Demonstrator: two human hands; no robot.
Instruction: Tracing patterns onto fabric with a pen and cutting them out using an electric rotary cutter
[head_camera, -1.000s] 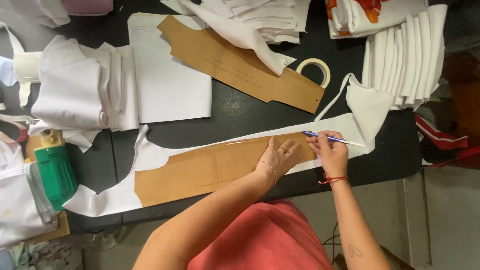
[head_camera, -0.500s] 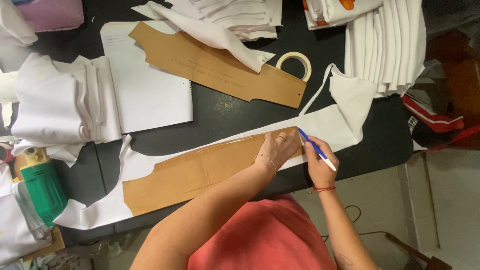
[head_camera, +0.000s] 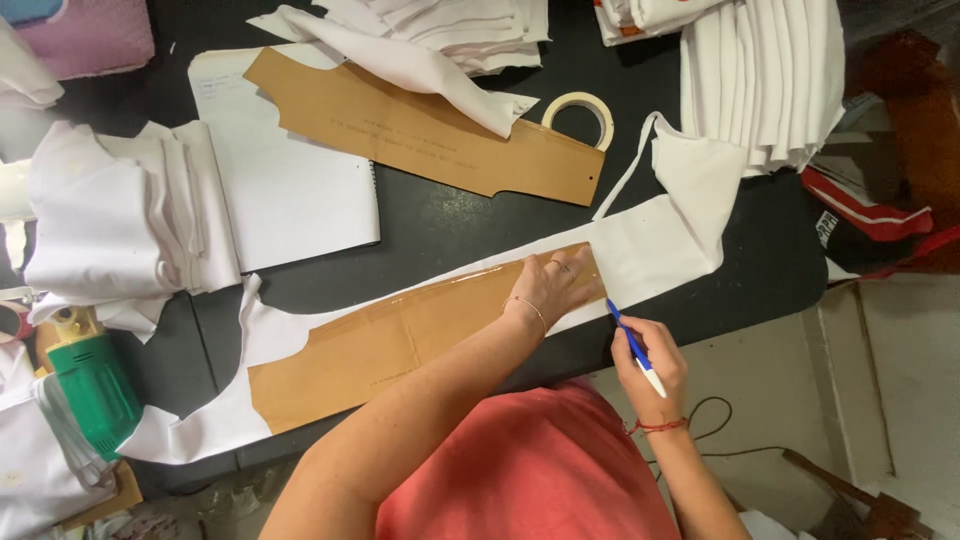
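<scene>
Holding a blue pen (head_camera: 632, 345) pinched in our right hand (head_camera: 652, 368), we have its tip at the near edge of the white cloth strip (head_camera: 650, 255), just past the end of the brown card pattern (head_camera: 400, 335). Our left hand (head_camera: 556, 285) lies flat with fingers spread, pressing that pattern down near its right end. The pattern sits on top of the cloth, which runs slantwise along the near side of the black table (head_camera: 450, 215). We judge the card light and fairly stiff, with a glossy face that may slide on fabric, so a flat palm close to the pen suits it better than a pinch at the edge. The cloth looks thin, soft and prone to creeping or wrinkling; it is best held through the card. To the near left stands a green tool (head_camera: 90, 385) beside more white fabric. Farther off lie a second brown card pattern (head_camera: 430, 135), a roll of tape (head_camera: 578, 115), a notebook (head_camera: 300, 195) and folded white stacks (head_camera: 770, 75). We see no containers here, only loose piles of cut pieces.
</scene>
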